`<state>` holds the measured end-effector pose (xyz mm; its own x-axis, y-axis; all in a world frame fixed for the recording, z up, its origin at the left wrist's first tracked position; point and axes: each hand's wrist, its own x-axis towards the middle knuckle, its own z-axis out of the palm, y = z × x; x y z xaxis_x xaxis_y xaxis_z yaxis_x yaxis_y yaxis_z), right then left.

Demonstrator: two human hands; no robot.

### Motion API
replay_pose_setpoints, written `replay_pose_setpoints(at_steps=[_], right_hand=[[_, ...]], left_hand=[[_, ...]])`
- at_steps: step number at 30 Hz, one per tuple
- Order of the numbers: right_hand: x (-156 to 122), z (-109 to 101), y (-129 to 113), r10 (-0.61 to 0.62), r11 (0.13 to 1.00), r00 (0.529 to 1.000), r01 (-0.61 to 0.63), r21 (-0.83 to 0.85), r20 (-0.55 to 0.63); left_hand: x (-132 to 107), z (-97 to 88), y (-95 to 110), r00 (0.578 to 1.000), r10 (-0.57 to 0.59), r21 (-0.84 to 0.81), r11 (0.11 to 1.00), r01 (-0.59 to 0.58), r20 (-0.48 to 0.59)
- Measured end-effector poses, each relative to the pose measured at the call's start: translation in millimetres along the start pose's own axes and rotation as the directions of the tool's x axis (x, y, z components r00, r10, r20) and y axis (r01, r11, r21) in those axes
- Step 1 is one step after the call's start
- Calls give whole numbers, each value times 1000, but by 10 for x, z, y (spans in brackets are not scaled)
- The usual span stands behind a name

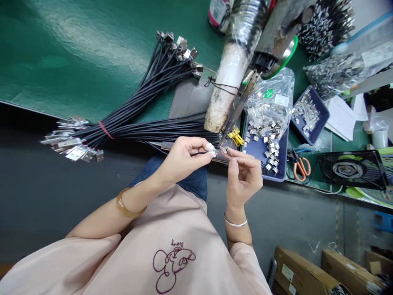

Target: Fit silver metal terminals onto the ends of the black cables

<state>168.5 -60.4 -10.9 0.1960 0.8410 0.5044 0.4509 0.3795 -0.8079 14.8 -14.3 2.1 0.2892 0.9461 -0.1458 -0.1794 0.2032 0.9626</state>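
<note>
Between the covered fingertips of my left hand [192, 155] is the end of a black cable [198, 153], pinched tight. My right hand [244, 174] is closed on a small metal connector shell [224, 150], a short way right of the cable's end. Whether the two parts touch, I cannot make out. A bundle of black cables [132, 106] with metal ends lies on the bench to the left, tied with a red band [106, 130]. Yellow clips [236, 137] sit just beyond my right hand. A blue tray [284, 157] of loose metal shells stands to the right.
A wrapped white tube [225, 78] and a grey metal arm [276, 32] slant down over the work spot. Farther right are a smaller blue tray [324, 114], orange-handled pliers [301, 169] and a black fan [353, 169]. Cardboard boxes [302, 270] stand on the floor.
</note>
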Motion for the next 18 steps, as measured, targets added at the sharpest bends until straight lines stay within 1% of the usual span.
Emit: replay_pose_setpoints(at_steps=[4, 8, 9, 10, 13, 14, 15, 16, 18], right_hand=[[-4, -21, -32, -137, 982, 990, 142, -122, 44], [-33, -17, -16, -274, 934, 960, 281, -221, 63], [-39, -12, -7, -276, 934, 960, 281, -222, 53], [-42, -7, 3, -251, 946, 967, 253, -201, 35], [-35, 7, 25, -64, 996, 998, 64, -59, -12], [-30, 10, 30, -11, 1000, 1000, 11, -26, -8], [-25, 12, 34, 11, 1000, 1000, -11, -20, 2], [-21, 14, 39, 0, 999, 1000, 0, -42, 15], [-15, 19, 51, -87, 987, 995, 91, -132, 43]], left_hand=[[1, -4, -33, 1000, 10, 10, 1000, -10, 13], [-1, -9, -34, 1000, 11, 4, 1000, -11, 12], [-3, -9, -29, 1000, 10, 3, 1000, -10, 13], [-4, -8, -24, 1000, 11, 1, 1000, -11, 14], [-8, -8, -22, 1000, 22, -1, 1000, -22, 17], [-10, -10, -26, 1000, 26, 2, 1000, -26, 17], [-11, -13, -32, 999, 30, 9, 1000, -30, 16], [-12, -15, -38, 999, 33, 21, 999, -33, 17], [-13, -19, -48, 999, 39, 57, 998, -40, 14]])
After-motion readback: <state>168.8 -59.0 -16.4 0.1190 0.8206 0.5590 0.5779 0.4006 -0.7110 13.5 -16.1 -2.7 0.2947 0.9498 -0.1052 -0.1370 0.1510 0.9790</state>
